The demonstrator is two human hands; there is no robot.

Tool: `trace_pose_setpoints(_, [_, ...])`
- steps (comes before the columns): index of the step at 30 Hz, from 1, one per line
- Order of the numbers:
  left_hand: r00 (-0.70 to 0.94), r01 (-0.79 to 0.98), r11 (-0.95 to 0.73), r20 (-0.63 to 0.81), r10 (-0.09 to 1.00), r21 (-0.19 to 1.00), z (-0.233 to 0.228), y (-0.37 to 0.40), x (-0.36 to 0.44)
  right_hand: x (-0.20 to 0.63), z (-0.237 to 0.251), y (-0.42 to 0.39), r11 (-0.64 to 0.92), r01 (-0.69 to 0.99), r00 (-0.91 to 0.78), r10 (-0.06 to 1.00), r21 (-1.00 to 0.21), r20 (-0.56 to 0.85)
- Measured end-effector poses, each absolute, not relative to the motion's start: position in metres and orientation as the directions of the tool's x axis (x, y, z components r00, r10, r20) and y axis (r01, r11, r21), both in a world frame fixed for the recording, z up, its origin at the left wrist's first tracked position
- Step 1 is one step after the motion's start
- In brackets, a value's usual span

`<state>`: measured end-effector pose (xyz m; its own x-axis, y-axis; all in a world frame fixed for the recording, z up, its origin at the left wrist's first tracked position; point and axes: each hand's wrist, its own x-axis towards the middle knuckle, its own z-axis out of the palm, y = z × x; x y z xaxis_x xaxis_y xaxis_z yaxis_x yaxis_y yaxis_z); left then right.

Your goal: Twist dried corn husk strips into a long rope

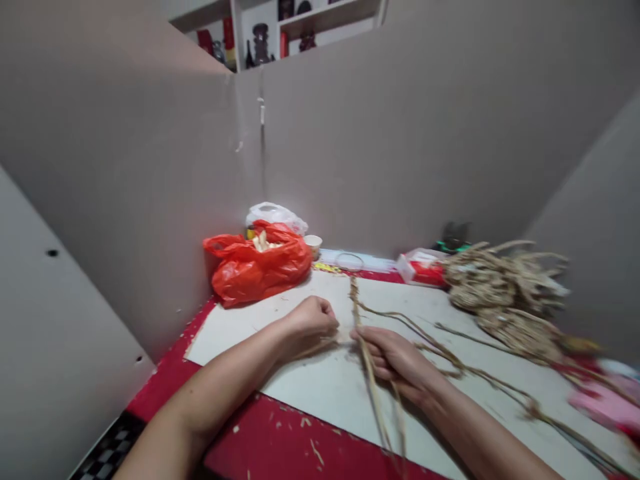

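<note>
Fig.: left hand is fisted on one end of a dried straw strand, right hand pinches it w/ further stalks running toward the table edge, over the pale work board. Risk, judged: brittle fibre may snap or slip if the hands pull apart too hard; loose trailing strands could tangle w/ the straw pile at right.

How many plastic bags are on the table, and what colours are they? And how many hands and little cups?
Red plastic bag: 1
White plastic bag: 1
Little cup: 1
Hands, left hand and right hand, both gripping the straw strands: 2
Total: 5
</note>
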<state>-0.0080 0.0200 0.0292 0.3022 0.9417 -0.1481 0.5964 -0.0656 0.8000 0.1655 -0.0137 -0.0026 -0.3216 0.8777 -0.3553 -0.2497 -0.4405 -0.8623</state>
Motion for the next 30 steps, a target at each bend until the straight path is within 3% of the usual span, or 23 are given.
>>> trace_pose_setpoints(3, [0.166,0.846,-0.227,0.166,0.972,0.482,0.035,0.018,-0.012,0.167,-0.01,-0.01,-0.461,-0.228,-0.325,0.866,-0.857,-0.379])
trace_pose_setpoints(4, [0.173,0.862,-0.261,0.232,0.957,0.435,0.035,0.017,-0.01,0.167,-0.012,-0.009,-0.469,-0.218,-0.33,0.86,-0.856,-0.388])
trace_pose_setpoints(6, [0.215,0.807,-0.279,0.18,0.96,0.521,0.033,0.013,-0.002,0.168,-0.015,-0.008,-0.483,-0.203,-0.341,0.85,-0.852,-0.401])
trace_pose_setpoints(8, [0.314,0.676,-0.164,-0.079,0.946,0.718,0.026,0.011,0.008,0.168,-0.015,-0.009,-0.493,-0.184,-0.366,0.837,-0.85,-0.407])
trace_pose_setpoints(10, [0.427,0.538,0.008,-0.281,0.86,0.843,0.018,0.01,0.017,0.169,-0.012,-0.009,-0.49,-0.165,-0.38,0.833,-0.856,-0.403])
trace_pose_setpoints(13, [0.446,0.369,0.069,-0.241,0.862,0.927,0.008,0.014,0.021,0.171,-0.007,-0.011,-0.469,-0.117,-0.362,0.841,-0.876,-0.402])
trace_pose_setpoints(18, [0.526,0.322,-0.043,-0.141,0.838,0.946,0.001,0.028,0.015,0.177,0.0,-0.007,-0.372,0.083,-0.334,0.864,-0.925,-0.377])
trace_pose_setpoints(21, [0.558,0.291,-0.039,-0.137,0.819,0.956,-0.001,0.031,0.015,0.179,0.001,-0.005,-0.196,0.28,-0.303,0.911,-0.94,-0.28])
trace_pose_setpoints(25, [0.577,0.269,0.119,-0.259,0.774,0.956,0.001,0.028,0.017,0.179,0.003,-0.007,0.108,0.522,-0.305,0.95,-0.846,-0.067])
trace_pose_setpoints(30, [0.568,0.28,0.224,-0.35,0.745,0.933,0.001,0.027,0.019,0.177,0.008,-0.009,0.209,0.656,-0.276,0.961,-0.725,0.027])
